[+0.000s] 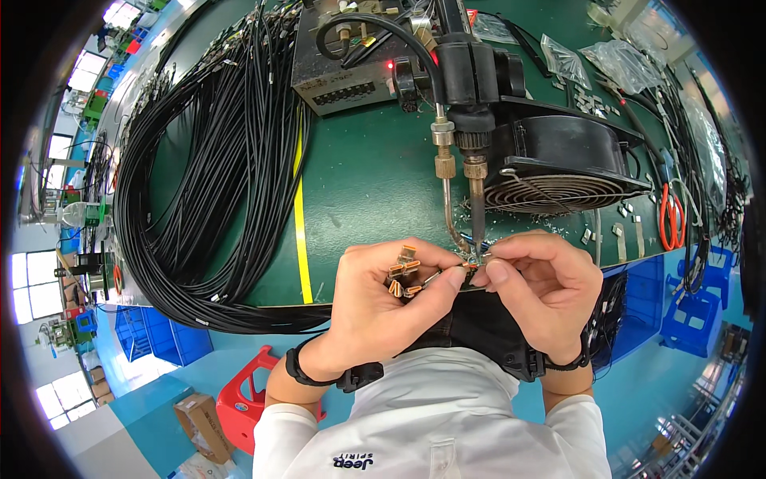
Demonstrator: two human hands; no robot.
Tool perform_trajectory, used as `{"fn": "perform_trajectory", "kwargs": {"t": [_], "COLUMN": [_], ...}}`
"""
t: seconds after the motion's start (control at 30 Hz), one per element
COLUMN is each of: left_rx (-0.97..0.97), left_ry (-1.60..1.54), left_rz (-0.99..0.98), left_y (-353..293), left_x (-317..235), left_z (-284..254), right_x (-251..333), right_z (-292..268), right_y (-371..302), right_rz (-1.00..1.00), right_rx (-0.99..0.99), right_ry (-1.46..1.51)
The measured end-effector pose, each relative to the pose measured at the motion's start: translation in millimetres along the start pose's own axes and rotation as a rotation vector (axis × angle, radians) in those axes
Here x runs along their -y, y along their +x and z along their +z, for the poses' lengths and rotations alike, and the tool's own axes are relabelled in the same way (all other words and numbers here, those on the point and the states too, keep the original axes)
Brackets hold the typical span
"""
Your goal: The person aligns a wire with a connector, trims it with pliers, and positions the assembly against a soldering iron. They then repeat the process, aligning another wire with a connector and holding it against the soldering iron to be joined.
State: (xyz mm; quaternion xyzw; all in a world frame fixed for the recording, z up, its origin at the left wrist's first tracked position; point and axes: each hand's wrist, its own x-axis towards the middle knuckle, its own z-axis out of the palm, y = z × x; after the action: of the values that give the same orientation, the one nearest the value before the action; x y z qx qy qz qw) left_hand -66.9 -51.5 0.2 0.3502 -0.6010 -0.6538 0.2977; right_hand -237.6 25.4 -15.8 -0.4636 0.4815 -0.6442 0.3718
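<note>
My left hand [375, 303] is closed around several small metal plug connectors [404, 270] with orange inserts, bunched in its palm. Its thumb and forefinger pinch at the soldering tip. My right hand [546, 283] is closed too, thumb against forefinger, facing the left fingertips; the small piece between them is mostly hidden. Right above the meeting fingertips, an upright soldering iron [477, 203] points down from its stand. Beside it runs a thin bent metal feed tube [448, 199], its end close to the iron's tip. Thin wire ends show around the tip.
A large coil of black cables [215, 176] lies on the green table [359, 199], left of a yellow tape line [300, 215]. Behind stands a grey control box [351, 76]. At right are a black fan [566, 152], orange-handled scissors [670, 215], loose small connectors and plastic bags [622, 68].
</note>
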Motion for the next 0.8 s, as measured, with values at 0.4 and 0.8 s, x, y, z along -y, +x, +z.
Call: {"fn": "perform_trajectory", "kwargs": {"t": [0.4, 0.8], "left_rx": [0.023, 0.011], "left_ry": [-0.016, 0.07], "left_rz": [0.04, 0.068], "left_y": [-1.1, -0.6], "left_x": [-3.0, -0.9], "left_z": [-1.8, -0.1], "right_x": [0.4, -1.4], "right_z": [0.2, -6.0], "right_y": [0.8, -2.3], "right_rz": [0.004, -0.008], "right_rx": [-0.002, 0.033], "right_ry": [0.024, -0.13]}}
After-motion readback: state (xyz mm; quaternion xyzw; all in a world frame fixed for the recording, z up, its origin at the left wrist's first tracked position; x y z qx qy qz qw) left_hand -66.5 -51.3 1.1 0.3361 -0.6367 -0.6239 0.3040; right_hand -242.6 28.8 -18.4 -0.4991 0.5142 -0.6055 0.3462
